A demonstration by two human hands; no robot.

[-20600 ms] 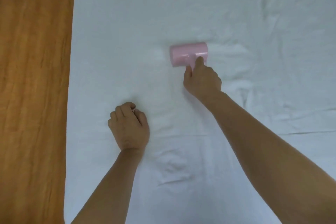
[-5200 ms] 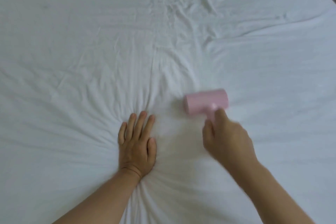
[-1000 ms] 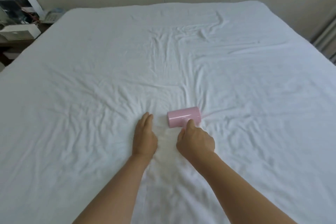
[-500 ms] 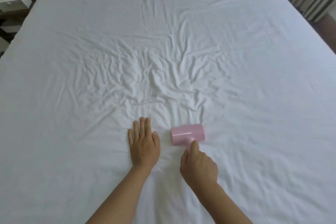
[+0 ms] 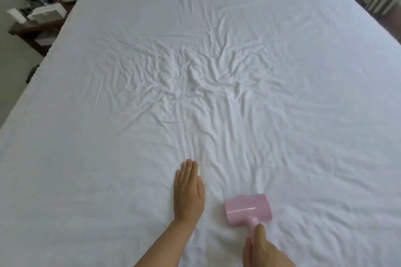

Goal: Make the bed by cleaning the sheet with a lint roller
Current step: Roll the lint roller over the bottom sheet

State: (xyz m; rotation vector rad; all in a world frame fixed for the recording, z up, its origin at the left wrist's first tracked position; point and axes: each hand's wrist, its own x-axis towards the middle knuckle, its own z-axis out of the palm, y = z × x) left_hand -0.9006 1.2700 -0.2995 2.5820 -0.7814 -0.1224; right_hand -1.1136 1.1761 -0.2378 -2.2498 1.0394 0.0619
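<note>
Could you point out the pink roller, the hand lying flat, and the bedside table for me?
lint roller [image 5: 247,209], head view, on its pink head.
left hand [image 5: 188,193], head view, on its back.
bedside table [image 5: 32,30], head view, on its dark wooden top.

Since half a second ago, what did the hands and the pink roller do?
The right hand pulled the lint roller back toward the person and a bit rightward, away from the left hand. Same grip on the handle; the left hand still presses flat on the white sheet.
</note>
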